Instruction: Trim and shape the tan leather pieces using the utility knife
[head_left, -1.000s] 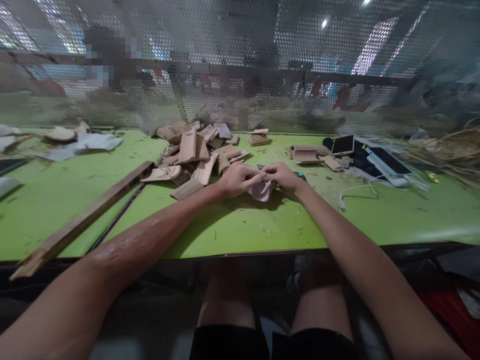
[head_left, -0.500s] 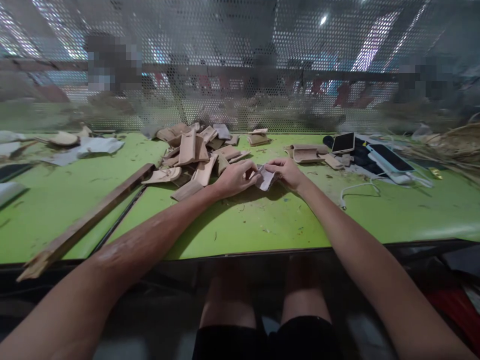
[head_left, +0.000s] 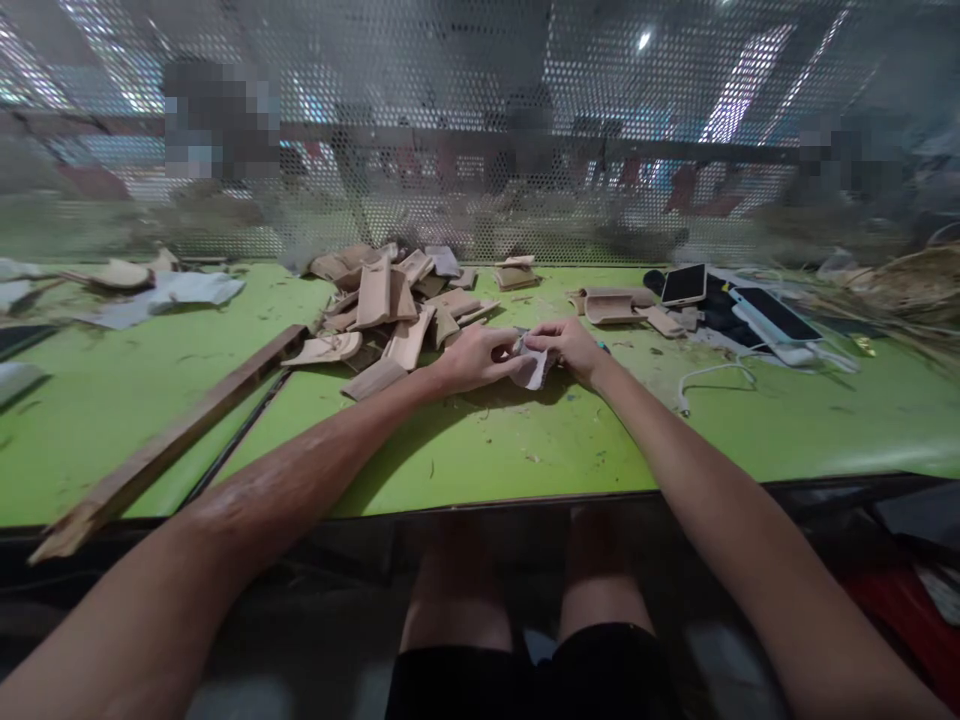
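Over the green table, my left hand (head_left: 480,358) and my right hand (head_left: 566,347) meet at a small pale grey sheet (head_left: 533,371), creased like paper or sandpaper. My left thumb and fingers pinch its left side. The fingers of my right hand close on its upper right part. Between the fingertips a small dark, thin thing shows, too small to name. A bit of teal (head_left: 604,347) peeks out behind my right hand. Just left of and beyond my left hand lies a heap of curved bamboo pieces (head_left: 375,295).
More bamboo pieces (head_left: 611,305) lie beyond my right hand. Phones, one pale-cased (head_left: 684,285), and a white cable (head_left: 712,375) are on the right. A long wooden strip (head_left: 180,440) crosses the left and overhangs the front edge. Behind stands a perforated metal screen (head_left: 450,200).
The pale sheet has turned and folded between my fingers, and its lower corner hangs slightly lower. A teal bit now shows behind my right hand. My arms have hardly moved.
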